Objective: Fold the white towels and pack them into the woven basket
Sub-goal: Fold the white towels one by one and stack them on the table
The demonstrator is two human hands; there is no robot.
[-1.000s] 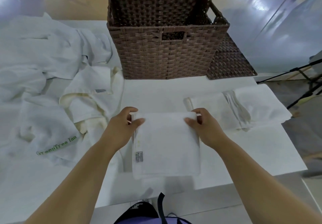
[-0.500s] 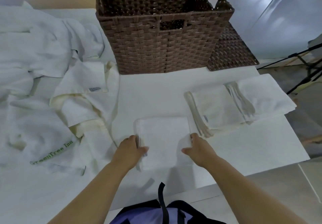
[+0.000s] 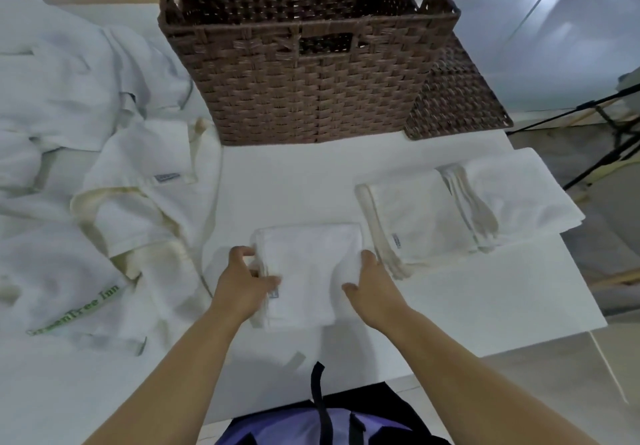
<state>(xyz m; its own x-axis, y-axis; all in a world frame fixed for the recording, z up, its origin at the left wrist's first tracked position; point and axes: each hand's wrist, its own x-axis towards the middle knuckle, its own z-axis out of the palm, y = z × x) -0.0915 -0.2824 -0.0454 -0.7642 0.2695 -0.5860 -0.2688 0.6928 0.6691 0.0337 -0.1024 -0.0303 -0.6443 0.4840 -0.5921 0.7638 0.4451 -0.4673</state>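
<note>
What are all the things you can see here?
Woven basket: one, brown, at the far side of the table.
Woven lid: one, brown, leaning against the basket's right side.
Folded towel: one, white, near the table's front edge, between the hands.
Folded stacks: two, white, right of that towel.
Unfolded towels: a heap, count unclear, white and cream, on the left; one reads GreenTree Inn in green.
Table: one, white.
Tripod legs: black, far right.
Left hand: grips the towel's left edge.
Right hand: grips its right edge.
</note>
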